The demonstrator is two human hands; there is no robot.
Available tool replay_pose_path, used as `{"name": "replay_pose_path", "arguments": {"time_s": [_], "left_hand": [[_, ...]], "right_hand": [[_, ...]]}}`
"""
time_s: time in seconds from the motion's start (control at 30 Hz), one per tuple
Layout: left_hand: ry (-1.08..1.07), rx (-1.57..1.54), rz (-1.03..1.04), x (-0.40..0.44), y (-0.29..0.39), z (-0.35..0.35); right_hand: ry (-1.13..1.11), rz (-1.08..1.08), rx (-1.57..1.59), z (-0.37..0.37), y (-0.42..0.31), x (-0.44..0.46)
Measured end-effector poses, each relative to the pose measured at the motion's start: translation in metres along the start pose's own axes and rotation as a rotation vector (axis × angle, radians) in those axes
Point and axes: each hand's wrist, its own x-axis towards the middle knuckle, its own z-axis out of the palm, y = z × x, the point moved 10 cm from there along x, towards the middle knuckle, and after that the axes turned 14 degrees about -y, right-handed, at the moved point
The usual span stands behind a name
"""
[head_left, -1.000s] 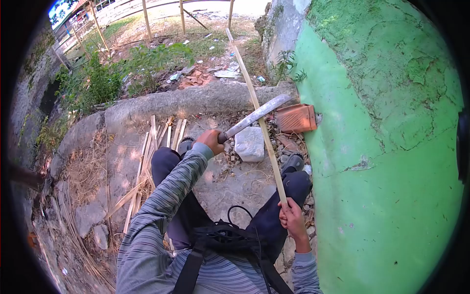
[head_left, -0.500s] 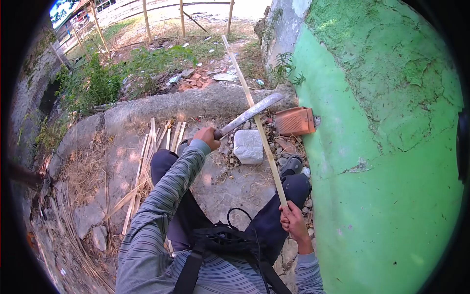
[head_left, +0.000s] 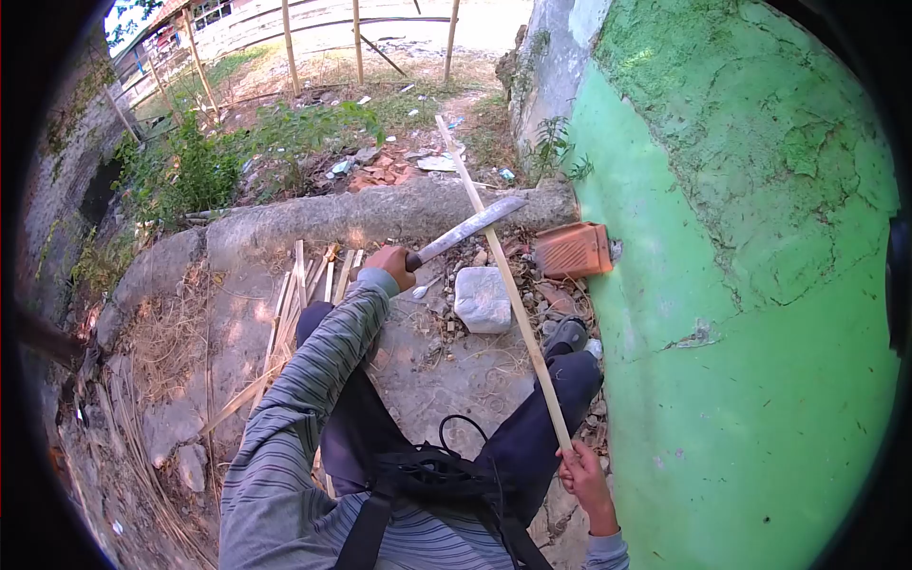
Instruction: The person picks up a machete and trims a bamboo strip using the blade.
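My left hand (head_left: 389, 267) is closed round the dark handle of a long, broad-bladed knife (head_left: 465, 234). Its blade points up and right and crosses a long pale strip of wood (head_left: 518, 309) near the strip's upper part. The lower end of that strip is held between the fingers of my right hand (head_left: 583, 478), beside my right knee. Behind the strip, on the ground between my feet, lies a whitish stone block (head_left: 482, 300).
Several cut wood strips (head_left: 285, 313) lie on the ground at the left. An orange roof tile (head_left: 574, 250) leans by the green wall (head_left: 722, 418) on the right. A low concrete ledge (head_left: 351, 213) runs across in front, with plants and bamboo posts beyond.
My right hand has moved down toward me, drawing the wood strip back. My left hand and the knife have shifted slightly left, and the blade still crosses the strip.
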Motion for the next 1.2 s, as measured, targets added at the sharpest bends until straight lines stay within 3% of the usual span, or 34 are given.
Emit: {"name": "replay_pose_path", "arguments": {"time_s": [0.17, 0.23, 0.37, 0.4, 0.53, 0.73, 0.97, 1.2], "left_hand": [[-0.072, -0.017, 0.110, -0.013, 0.038, 0.028], [-0.098, 0.054, 0.367, -0.025, 0.073, 0.040], [-0.127, 0.078, 0.352, -0.022, 0.070, 0.046], [-0.116, 0.111, 0.258, -0.019, 0.062, 0.035], [-0.006, 0.064, 0.153, -0.003, 0.029, 0.016], [-0.257, 0.066, 0.140, -0.028, 0.026, 0.071], [-0.503, 0.191, 0.042, -0.048, 0.016, 0.126], [-0.597, 0.269, 0.005, -0.052, 0.003, 0.162]], "right_hand": [[0.032, 0.051, 0.142, 0.000, 0.009, -0.012], [0.002, 0.036, 0.179, 0.007, -0.007, -0.005], [-0.104, 0.020, 0.395, 0.024, -0.019, 0.000], [-0.139, 0.031, 0.444, 0.029, -0.019, -0.002], [-0.131, 0.071, 0.417, 0.031, -0.009, -0.008], [-0.124, 0.045, 0.334, 0.042, -0.007, 0.033], [-0.191, 0.176, 0.447, 0.043, 0.032, 0.052], [-0.287, 0.256, 0.546, 0.049, 0.060, 0.056]]}}
